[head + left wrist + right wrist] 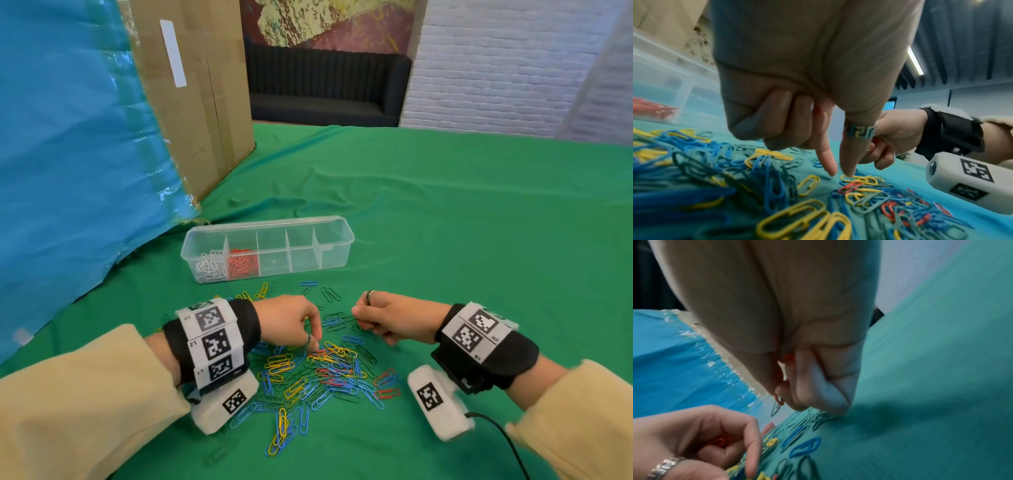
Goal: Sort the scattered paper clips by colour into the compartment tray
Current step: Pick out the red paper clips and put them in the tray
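Note:
A clear compartment tray [337, 228] lies on the green cloth, with white clips [209, 268] in its leftmost cell and red clips [244, 262] in the second. The mixed pile of paper clips [329, 375] lies in front of it. My left hand [317, 342] reaches down onto the pile, its thumb and forefinger tips [849, 172] at a yellow clip beside a red clip [851, 186]. Its other fingers are curled, and something red [721, 441] shows in the palm. My right hand [359, 320] is a fist round red clips [779, 400], just above the pile's far side.
A tall cardboard box [205, 102] and a blue plastic sheet [68, 154] stand at the left behind the tray. A black cable [503, 435] trails from my right wrist camera. Green cloth [479, 240] stretches to the right and back.

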